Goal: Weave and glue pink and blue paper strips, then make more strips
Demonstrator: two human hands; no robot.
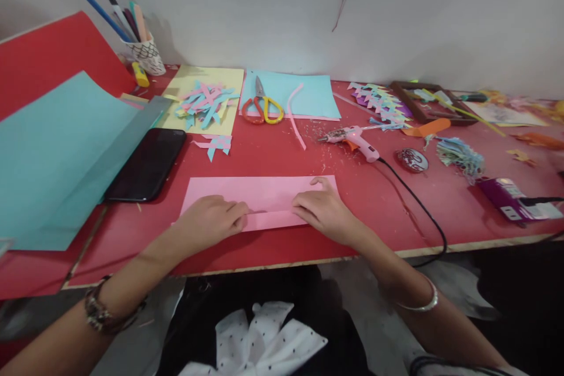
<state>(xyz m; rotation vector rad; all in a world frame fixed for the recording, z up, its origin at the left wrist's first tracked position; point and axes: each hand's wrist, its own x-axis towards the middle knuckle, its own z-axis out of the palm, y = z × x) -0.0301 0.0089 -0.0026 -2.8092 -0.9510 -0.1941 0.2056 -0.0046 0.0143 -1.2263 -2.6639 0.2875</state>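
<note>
A sheet of pink paper (259,192) lies on the red table before me, its near edge folded over in a narrow strip. My left hand (215,217) is closed on the fold, left of its middle, with the fingertips pinched at the crease. Farther right along the same fold, my right hand (324,211) grips the paper between thumb and fingers, its index finger bent above the sheet. A short stretch of the folded strip shows between the two hands. Beyond the sheet lies a curved pink paper strip (292,114).
Scissors (263,107) rest partly on blue paper (308,94). A pink glue gun (359,142) trails a black cord to the right. To the left lie a black phone (147,164) and large teal paper (53,158). Cut paper pieces (207,103) sit on a yellow sheet (229,79).
</note>
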